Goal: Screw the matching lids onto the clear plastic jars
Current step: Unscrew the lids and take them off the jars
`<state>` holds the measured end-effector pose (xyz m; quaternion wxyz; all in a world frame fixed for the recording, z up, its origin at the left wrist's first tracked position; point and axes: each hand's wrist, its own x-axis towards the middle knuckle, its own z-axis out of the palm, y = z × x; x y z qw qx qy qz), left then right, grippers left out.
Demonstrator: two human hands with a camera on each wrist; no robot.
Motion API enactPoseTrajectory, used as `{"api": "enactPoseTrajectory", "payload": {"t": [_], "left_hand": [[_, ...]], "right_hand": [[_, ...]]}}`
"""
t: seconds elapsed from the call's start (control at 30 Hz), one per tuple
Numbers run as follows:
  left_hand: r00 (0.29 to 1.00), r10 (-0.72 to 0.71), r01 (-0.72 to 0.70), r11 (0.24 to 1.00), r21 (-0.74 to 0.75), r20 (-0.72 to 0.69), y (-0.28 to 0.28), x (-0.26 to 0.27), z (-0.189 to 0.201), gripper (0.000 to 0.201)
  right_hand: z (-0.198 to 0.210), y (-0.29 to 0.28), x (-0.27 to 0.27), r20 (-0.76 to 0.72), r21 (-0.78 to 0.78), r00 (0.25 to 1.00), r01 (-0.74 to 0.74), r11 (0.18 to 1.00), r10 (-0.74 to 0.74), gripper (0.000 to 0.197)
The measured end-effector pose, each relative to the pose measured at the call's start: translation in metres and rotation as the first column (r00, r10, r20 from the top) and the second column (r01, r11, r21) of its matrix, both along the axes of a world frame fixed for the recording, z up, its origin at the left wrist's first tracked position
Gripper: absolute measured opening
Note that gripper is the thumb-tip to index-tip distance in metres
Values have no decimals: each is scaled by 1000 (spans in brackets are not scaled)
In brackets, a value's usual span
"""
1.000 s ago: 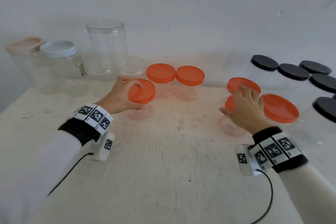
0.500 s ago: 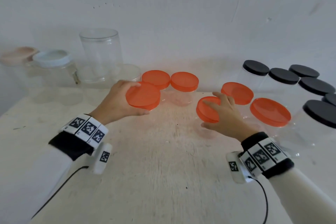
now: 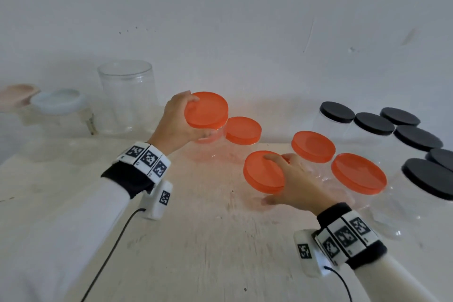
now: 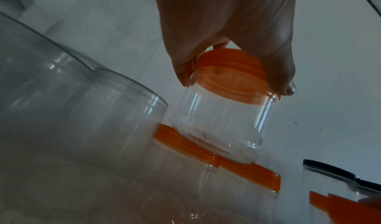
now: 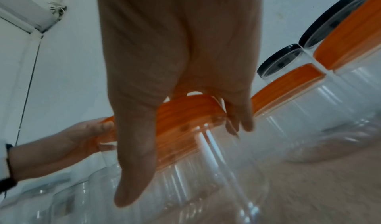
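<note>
Left hand (image 3: 176, 121) grips an orange-lidded jar (image 4: 222, 113) by the lid rim, thumb one side, fingers (image 4: 286, 87) the other. The jar hangs clear of the worktop (image 3: 208, 240), slightly tilted, above the jars behind it. Its lid (image 3: 206, 110) looks seated on the neck, since the body hangs from it.

Right hand (image 3: 296, 182) grips a second orange-lidded jar by the lid (image 3: 263, 171) in the same way, fingers curled over the edge. This jar is tilted toward the person, near the middle of the worktop. Whether its base touches the surface I cannot tell.

Handling, judged from looks:
- Jars are thin clear plastic and empty, so very light. The walls probably flex if squeezed.
- Ribbed lid rims give good purchase. The smooth clear walls look slippery.
- Best hold for tightening: one hand round the jar body low down, firm but not crushing, and the other hand spanning the lid rim.
- Carrying by the lid alone is safe only if the thread has caught. A loose lid would let the body drop. A drop would bounce rather than break, but it could knock over neighbours.

Other orange-lidded jars (image 3: 313, 146) stand just beside the right hand. The black-lidded jars (image 3: 337, 112) are far right. A tall open jar (image 3: 127, 95) stands far left.
</note>
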<state>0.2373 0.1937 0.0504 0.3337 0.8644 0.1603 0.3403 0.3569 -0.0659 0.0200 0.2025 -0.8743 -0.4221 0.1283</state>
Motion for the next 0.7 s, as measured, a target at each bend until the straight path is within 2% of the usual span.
{"api": "enactPoseTrajectory", "payload": {"t": [0.17,0.27,0.37,0.53,0.7], "left_hand": [[999,36,-36,999,39,-2,5,13,-3,85],[999,44,-44,999,18,32,9,18,-4,77],[995,60,-68,992,103,78,12,20,-5,71],[980,82,-126,960,251,179,17,21,-6,62],[981,61,-105,967,233,186,20,22,-12,51]], "right_hand": [[18,7,-1,-13,245,1000,-7,969,11,95],[34,18,1,-64,446,998,41,894,-14,97],[45,37,7,-86,573,994,103,813,-65,100],[51,74,23,-151,639,982,187,746,-118,103],[44,103,39,-154,645,981,190,741,-117,108]]}}
